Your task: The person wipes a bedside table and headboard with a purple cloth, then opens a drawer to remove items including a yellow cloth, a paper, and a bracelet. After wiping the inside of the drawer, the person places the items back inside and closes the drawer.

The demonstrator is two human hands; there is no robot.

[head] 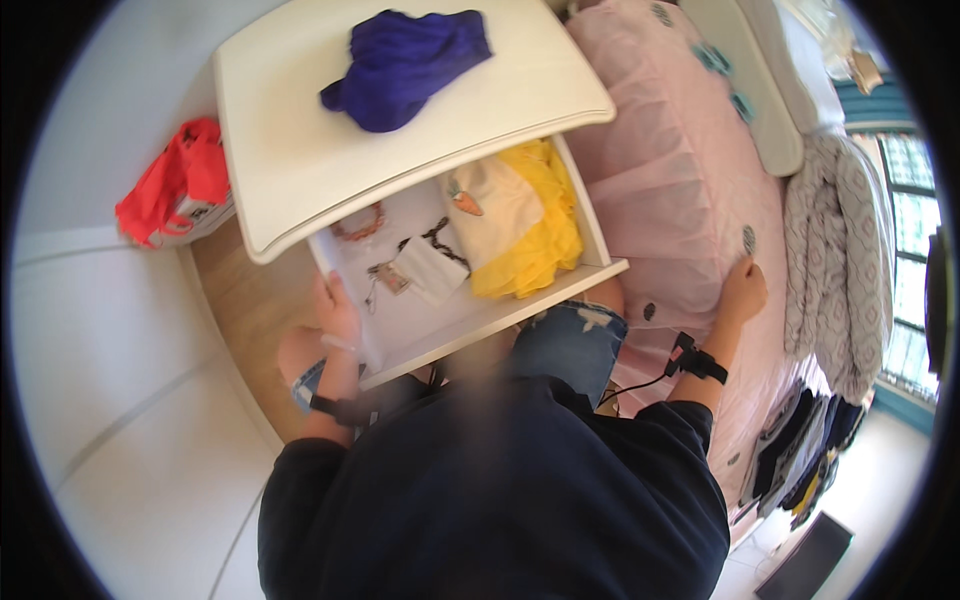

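Note:
A white drawer [480, 322] is pulled out from a white cabinet [300, 172], above my thighs. My left hand [339, 311] is at the drawer's left side panel, thumb and fingers about its edge. Inside lie folded yellow and cream fabric [525, 217] with a carrot motif, a white folded piece [431, 268], a dark braided cord [442, 236], a small tag-like item [390, 277] and an orange beaded ring [364, 223]. My right hand [746, 292] is curled on the pink bedspread [675, 187]; nothing shows in it.
Crumpled dark-blue cloth [412, 67] lies on the cabinet top. A red bag [176, 184] stands against the wall at left. Along the bed's far side are a rolled grey quilt [836, 262] and a row of folded clothes [799, 446]. A black cable [637, 390] hangs from my right wrist strap.

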